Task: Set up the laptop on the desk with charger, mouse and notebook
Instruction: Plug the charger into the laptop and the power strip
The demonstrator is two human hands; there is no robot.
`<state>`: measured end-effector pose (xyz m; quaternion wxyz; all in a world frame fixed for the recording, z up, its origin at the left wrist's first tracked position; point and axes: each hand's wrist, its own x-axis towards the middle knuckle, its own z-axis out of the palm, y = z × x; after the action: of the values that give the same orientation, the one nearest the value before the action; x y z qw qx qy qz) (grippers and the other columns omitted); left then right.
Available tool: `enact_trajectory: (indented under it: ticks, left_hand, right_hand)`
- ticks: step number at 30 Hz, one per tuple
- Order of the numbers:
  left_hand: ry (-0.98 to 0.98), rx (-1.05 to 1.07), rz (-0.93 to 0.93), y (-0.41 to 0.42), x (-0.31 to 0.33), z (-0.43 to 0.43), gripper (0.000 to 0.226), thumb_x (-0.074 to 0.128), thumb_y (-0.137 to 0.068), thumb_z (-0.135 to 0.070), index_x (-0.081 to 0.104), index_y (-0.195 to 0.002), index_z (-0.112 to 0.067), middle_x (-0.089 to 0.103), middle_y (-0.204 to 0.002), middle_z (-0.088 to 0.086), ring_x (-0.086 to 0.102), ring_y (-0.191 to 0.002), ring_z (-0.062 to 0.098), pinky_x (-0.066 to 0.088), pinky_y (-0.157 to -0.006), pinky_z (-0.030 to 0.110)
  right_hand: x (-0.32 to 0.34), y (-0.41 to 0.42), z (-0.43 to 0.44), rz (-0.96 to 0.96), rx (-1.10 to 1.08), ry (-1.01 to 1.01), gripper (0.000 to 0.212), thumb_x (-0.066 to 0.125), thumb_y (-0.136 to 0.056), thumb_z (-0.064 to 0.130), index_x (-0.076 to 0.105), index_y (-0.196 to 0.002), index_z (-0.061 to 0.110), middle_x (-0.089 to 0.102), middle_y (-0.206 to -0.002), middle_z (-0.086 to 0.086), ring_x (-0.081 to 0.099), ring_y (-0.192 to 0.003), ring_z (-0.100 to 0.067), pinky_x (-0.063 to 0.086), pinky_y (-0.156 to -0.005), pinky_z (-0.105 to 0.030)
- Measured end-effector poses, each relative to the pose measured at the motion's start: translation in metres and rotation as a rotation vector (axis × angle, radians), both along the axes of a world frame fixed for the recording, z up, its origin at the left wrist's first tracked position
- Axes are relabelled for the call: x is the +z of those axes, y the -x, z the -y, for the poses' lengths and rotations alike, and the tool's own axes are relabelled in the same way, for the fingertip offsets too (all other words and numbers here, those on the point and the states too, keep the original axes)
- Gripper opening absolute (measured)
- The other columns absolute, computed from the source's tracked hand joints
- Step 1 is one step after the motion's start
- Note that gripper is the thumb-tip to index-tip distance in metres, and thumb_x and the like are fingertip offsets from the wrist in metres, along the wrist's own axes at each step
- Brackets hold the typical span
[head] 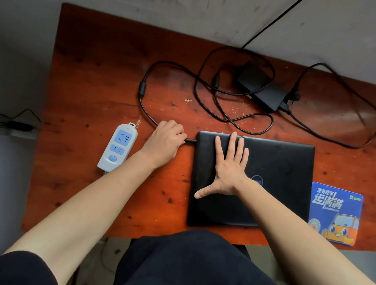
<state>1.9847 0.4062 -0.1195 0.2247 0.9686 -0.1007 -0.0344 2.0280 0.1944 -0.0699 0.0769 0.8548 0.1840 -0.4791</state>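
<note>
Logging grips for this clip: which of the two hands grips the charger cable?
The left hand, fingers curled round the charger cable where it meets the laptop. The right hand only lies flat, fingers spread, on its closed lid.

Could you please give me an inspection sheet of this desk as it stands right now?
Surface: reddish wooden desk, spotted.
Job's things: black laptop, lid closed, at the front; charger brick back right; mouse and notebook not seen.
Clutter: pale flecks behind the laptop; blue mouse pad on its right; power strip on its left, sockets empty.
Hands: left hand grips the charger plug at the laptop's left edge; right hand flat on the lid.
Cables: charger cable looped loosely across the back; black cable up the wall.
Surroundings: grey wall; small corded item on a ledge, far left.
</note>
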Motion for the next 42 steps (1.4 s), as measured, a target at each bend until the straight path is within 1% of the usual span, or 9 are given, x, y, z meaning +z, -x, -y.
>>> enact_trajectory:
  ticks: [12, 17, 24, 29, 32, 34, 37, 39, 42]
  left_hand:
    - [-0.086, -0.119, -0.044, -0.009, 0.004, 0.0, 0.014, 0.06, -0.09, -0.003, 0.071, -0.098, -0.004, 0.065, -0.098, 0.011, 0.054, -0.094, 0.026, 0.047, -0.077, 0.037]
    - [0.103, 0.048, -0.043, -0.001, 0.001, 0.002, 0.014, 0.063, -0.09, -0.004, 0.072, -0.099, 0.003, 0.065, -0.093, 0.015, 0.055, -0.091, 0.031, 0.051, -0.077, 0.045]
    - [0.082, 0.051, -0.053, -0.006, 0.001, 0.0, 0.013, 0.068, -0.088, -0.008, 0.076, -0.097, -0.002, 0.069, -0.092, 0.012, 0.058, -0.089, 0.031, 0.05, -0.074, 0.045]
    - [0.064, 0.108, -0.11, -0.005, 0.006, 0.002, 0.02, 0.066, -0.092, -0.017, 0.073, -0.108, -0.007, 0.068, -0.099, 0.008, 0.056, -0.096, 0.025, 0.049, -0.083, 0.042]
    - [0.017, 0.158, -0.142, 0.001, 0.009, 0.01, 0.023, 0.058, -0.096, -0.021, 0.07, -0.114, -0.012, 0.064, -0.107, 0.006, 0.052, -0.101, 0.023, 0.046, -0.089, 0.039]
    - [-0.017, 0.197, -0.134, 0.008, 0.01, 0.016, 0.027, 0.054, -0.097, -0.021, 0.068, -0.119, -0.013, 0.063, -0.116, 0.007, 0.052, -0.109, 0.024, 0.043, -0.096, 0.04]
    - [-0.121, 0.261, -0.22, 0.013, 0.012, 0.029, 0.04, 0.046, -0.099, -0.022, 0.053, -0.138, -0.015, 0.046, -0.147, 0.011, 0.038, -0.137, 0.027, 0.028, -0.116, 0.045]
    - [-0.196, 0.305, -0.335, 0.01, 0.015, 0.041, 0.048, 0.038, -0.101, -0.025, 0.038, -0.148, -0.016, 0.028, -0.158, 0.011, 0.023, -0.146, 0.027, 0.017, -0.121, 0.047]
    - [-0.288, 0.323, -0.442, 0.004, 0.018, 0.059, 0.055, 0.036, -0.1, -0.028, 0.026, -0.153, -0.016, 0.015, -0.162, 0.014, 0.012, -0.149, 0.03, 0.013, -0.122, 0.05]
  right_hand:
    - [0.0, 0.0, 0.001, 0.006, 0.0, -0.004, 0.176, 0.059, -0.021, 0.103, -0.06, -0.126, 0.028, -0.067, -0.132, -0.019, -0.058, -0.125, -0.043, -0.027, -0.108, -0.064]
    - [-0.005, 0.001, 0.003, 0.018, -0.003, -0.015, 0.177, 0.058, -0.019, 0.103, -0.059, -0.129, 0.029, -0.067, -0.132, -0.018, -0.06, -0.123, -0.041, -0.029, -0.107, -0.063]
    - [-0.011, 0.002, 0.007, 0.044, 0.004, -0.037, 0.176, 0.058, -0.018, 0.103, -0.059, -0.127, 0.03, -0.067, -0.131, -0.016, -0.063, -0.12, -0.039, -0.031, -0.104, -0.06]
    - [-0.012, 0.003, 0.01, 0.066, 0.013, -0.056, 0.175, 0.06, -0.022, 0.102, -0.059, -0.128, 0.028, -0.067, -0.132, -0.017, -0.058, -0.124, -0.042, -0.029, -0.106, -0.062]
    - [-0.011, 0.006, 0.016, 0.094, 0.03, -0.117, 0.17, 0.061, -0.033, 0.1, -0.05, -0.139, 0.027, -0.063, -0.138, -0.017, -0.054, -0.129, -0.043, -0.029, -0.107, -0.059]
    - [-0.011, 0.006, 0.025, 0.155, -0.008, -0.246, 0.147, 0.062, -0.056, 0.092, -0.027, -0.155, 0.029, -0.048, -0.153, -0.015, -0.044, -0.141, -0.039, -0.021, -0.116, -0.058]
    - [-0.005, 0.0, 0.047, 0.329, -0.163, -0.51, 0.079, 0.058, -0.091, 0.061, 0.034, -0.157, 0.025, 0.012, -0.169, -0.01, 0.004, -0.156, -0.028, 0.01, -0.125, -0.047]
    - [-0.002, -0.007, 0.063, 0.443, -0.317, -0.622, 0.049, 0.057, -0.097, 0.046, 0.056, -0.14, 0.022, 0.049, -0.148, 0.001, 0.038, -0.141, -0.016, 0.034, -0.117, -0.038]
    - [0.003, -0.025, 0.079, 0.609, -0.54, -0.711, 0.022, 0.058, -0.098, 0.036, 0.065, -0.115, 0.026, 0.056, -0.112, 0.013, 0.054, -0.108, -0.006, 0.045, -0.094, -0.028]
